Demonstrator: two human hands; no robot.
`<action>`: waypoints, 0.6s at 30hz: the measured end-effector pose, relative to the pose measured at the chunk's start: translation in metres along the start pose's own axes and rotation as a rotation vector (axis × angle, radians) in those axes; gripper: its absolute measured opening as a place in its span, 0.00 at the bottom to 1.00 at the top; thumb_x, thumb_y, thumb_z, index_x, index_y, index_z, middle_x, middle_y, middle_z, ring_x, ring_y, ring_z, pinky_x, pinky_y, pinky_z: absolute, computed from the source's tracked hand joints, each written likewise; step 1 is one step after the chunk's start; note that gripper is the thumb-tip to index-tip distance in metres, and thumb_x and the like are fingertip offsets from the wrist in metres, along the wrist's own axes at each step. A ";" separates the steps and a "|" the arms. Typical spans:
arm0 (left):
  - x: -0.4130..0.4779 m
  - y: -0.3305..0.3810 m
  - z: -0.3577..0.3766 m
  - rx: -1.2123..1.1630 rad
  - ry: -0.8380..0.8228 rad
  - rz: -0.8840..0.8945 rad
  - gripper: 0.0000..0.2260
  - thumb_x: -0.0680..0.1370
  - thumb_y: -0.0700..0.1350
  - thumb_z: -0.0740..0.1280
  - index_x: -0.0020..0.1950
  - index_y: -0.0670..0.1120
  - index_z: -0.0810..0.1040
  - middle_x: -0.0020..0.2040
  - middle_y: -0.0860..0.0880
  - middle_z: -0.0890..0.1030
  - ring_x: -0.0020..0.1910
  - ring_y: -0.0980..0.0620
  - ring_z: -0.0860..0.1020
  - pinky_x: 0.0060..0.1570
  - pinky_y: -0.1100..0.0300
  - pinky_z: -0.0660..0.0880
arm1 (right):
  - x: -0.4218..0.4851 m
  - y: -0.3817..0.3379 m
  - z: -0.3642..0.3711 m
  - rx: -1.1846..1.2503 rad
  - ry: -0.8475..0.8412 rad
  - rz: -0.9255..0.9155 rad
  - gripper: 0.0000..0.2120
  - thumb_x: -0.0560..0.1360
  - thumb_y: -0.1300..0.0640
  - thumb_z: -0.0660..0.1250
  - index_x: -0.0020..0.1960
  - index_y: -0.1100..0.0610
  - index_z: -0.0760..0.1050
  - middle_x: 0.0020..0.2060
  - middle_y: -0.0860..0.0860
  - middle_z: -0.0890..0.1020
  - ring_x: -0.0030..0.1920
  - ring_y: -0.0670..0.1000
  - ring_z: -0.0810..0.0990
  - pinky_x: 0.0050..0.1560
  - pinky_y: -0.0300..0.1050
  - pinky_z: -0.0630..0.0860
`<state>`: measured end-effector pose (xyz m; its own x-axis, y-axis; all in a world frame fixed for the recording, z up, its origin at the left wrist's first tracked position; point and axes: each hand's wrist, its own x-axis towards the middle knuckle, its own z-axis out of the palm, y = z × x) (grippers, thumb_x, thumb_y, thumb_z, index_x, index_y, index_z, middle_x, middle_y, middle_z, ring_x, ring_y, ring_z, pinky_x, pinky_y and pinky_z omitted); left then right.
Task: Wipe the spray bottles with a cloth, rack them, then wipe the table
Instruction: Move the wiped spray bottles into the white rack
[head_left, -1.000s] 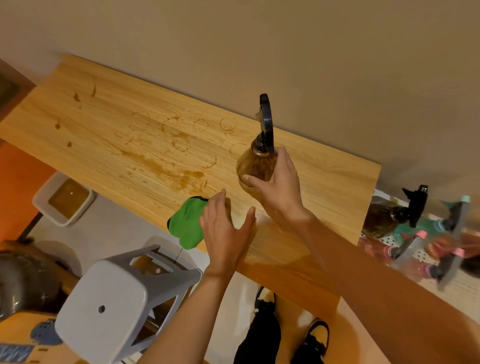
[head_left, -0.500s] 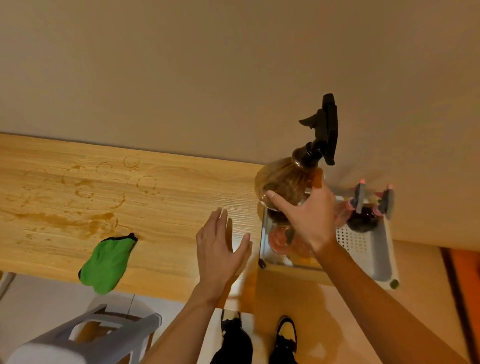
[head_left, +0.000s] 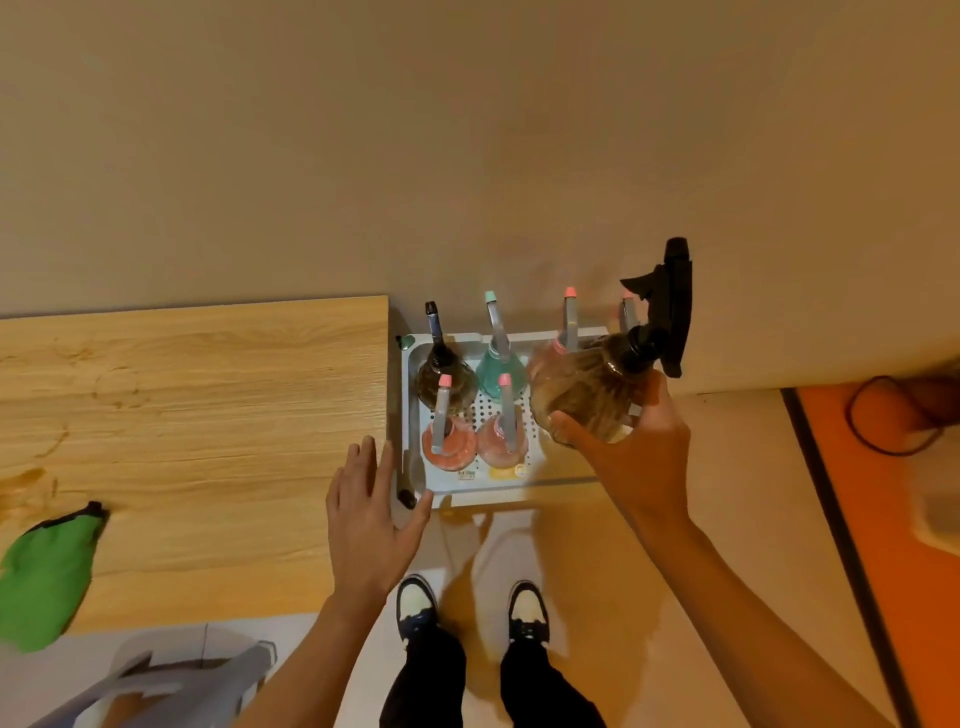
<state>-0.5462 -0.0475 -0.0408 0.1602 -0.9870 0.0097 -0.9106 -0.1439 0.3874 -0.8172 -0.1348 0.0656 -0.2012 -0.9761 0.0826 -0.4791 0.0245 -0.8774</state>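
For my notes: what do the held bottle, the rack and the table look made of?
The held bottle: translucent amber, glossy, plastic or glass, unclear which; its sprayer looks matte black plastic. The rack: pale moulded plastic, seemingly, with a perforated floor. The table: light wood or wood-look laminate, grain lines showing, smooth finish.

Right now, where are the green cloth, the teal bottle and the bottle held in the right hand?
Cloth (head_left: 47, 577): head view, middle of the fabric.
Teal bottle (head_left: 488, 376): head view, its round body.
Held bottle (head_left: 582, 389): head view, its brown body.
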 end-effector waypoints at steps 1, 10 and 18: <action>-0.001 -0.001 0.003 0.025 -0.005 0.004 0.38 0.82 0.70 0.49 0.79 0.43 0.69 0.81 0.41 0.64 0.82 0.41 0.60 0.76 0.41 0.60 | 0.000 0.009 -0.005 0.003 -0.003 0.012 0.37 0.65 0.38 0.79 0.68 0.51 0.72 0.56 0.40 0.80 0.58 0.41 0.80 0.59 0.47 0.81; -0.002 0.000 0.009 0.101 0.000 -0.028 0.39 0.82 0.70 0.48 0.81 0.42 0.64 0.82 0.42 0.62 0.83 0.43 0.57 0.78 0.40 0.58 | 0.000 0.082 -0.016 -0.031 -0.034 0.169 0.37 0.63 0.40 0.81 0.67 0.46 0.70 0.58 0.45 0.80 0.59 0.48 0.80 0.60 0.49 0.79; 0.000 -0.004 0.015 0.169 -0.001 -0.030 0.40 0.82 0.70 0.47 0.81 0.41 0.64 0.83 0.43 0.61 0.83 0.44 0.55 0.79 0.41 0.56 | 0.000 0.138 0.017 -0.095 -0.190 0.271 0.39 0.63 0.39 0.82 0.67 0.52 0.70 0.59 0.49 0.82 0.60 0.52 0.81 0.57 0.51 0.79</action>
<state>-0.5482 -0.0481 -0.0563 0.1883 -0.9821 -0.0008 -0.9565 -0.1836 0.2268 -0.8685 -0.1350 -0.0635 -0.1731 -0.9540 -0.2449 -0.5094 0.2995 -0.8067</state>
